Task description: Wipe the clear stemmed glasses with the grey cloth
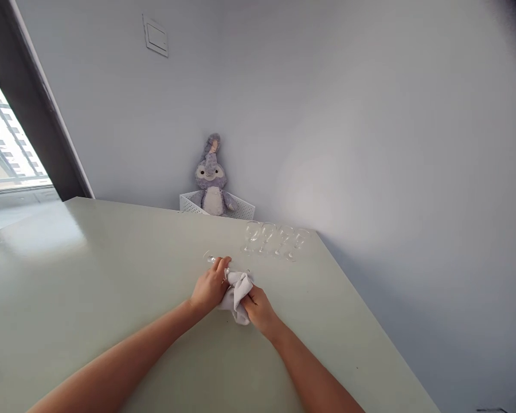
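Observation:
My left hand [210, 287] is closed around a clear stemmed glass [211, 258] that lies tilted, its foot pointing left and away. My right hand [258, 308] grips a white cloth [237, 292] bunched around the glass's bowl. Both hands meet above the pale table [90, 298], near its middle. The bowl of the glass is hidden by the cloth and my fingers.
Several clear stemmed glasses [275, 239] stand in a row near the table's far right corner. Behind the table a grey plush rabbit [212, 179] sits in a white perforated basket [241, 207] against the wall. A window [4, 149] is at the left.

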`<state>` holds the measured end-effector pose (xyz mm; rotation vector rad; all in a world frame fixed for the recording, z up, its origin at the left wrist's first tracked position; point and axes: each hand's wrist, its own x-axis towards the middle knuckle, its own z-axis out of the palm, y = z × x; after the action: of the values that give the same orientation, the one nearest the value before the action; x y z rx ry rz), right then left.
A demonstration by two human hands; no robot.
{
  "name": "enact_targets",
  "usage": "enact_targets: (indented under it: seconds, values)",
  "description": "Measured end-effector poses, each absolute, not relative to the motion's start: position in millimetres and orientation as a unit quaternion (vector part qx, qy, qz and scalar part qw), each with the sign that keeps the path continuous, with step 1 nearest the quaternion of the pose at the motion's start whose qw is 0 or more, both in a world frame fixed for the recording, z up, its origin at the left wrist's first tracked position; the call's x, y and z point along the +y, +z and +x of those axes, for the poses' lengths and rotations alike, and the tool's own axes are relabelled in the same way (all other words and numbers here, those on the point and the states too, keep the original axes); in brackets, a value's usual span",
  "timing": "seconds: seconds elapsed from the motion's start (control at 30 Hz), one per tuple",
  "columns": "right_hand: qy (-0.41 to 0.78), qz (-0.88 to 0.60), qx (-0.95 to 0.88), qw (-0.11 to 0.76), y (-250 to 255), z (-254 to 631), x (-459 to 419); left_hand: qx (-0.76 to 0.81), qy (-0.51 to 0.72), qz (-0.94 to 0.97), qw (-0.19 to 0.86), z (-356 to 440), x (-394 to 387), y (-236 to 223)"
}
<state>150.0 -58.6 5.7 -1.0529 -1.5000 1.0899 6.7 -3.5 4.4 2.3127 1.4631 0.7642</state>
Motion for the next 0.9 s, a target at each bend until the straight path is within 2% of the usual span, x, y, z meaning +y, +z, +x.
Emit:
enact_targets:
  seconds: [0.13, 0.3, 0.4, 0.5, 0.63, 0.7, 0.8, 0.87, 0.9]
  values:
    - [0.504, -0.442, -0.543, 0.506, -8, 150, -54, 0.487, 0.232, 0.835, 0.107, 6, -2, 4]
    - [0.602, -0.417, -0.337, 0.592, -3, 155, -47, 0.430, 0.239, 0.871, 0.009, 2, -2, 8]
    - [0.655, -0.382, -0.291, 0.583, 7, 163, -46, 0.376, 0.240, 0.895, 0.021, 0, 1, 14]
    - [0.631, -0.391, -0.368, 0.559, 19, 167, -52, 0.367, 0.241, 0.895, 0.079, -1, 5, 23]
    - [0.493, -0.447, -0.544, 0.511, 38, 169, -63, 0.370, 0.239, 0.870, 0.220, -8, 10, 41]
    - [0.472, -0.456, -0.588, 0.473, 45, 171, -67, 0.334, 0.176, 0.860, 0.344, -15, 11, 52]
    - [0.528, -0.435, -0.597, 0.419, 48, 176, -68, 0.265, 0.055, 0.831, 0.485, -21, 11, 63]
    - [0.556, -0.427, -0.569, 0.430, 42, 179, -63, 0.269, 0.065, 0.835, 0.476, -20, 8, 63]
    - [0.564, -0.428, -0.543, 0.451, 38, 179, -60, 0.293, 0.104, 0.844, 0.436, -17, 7, 61]
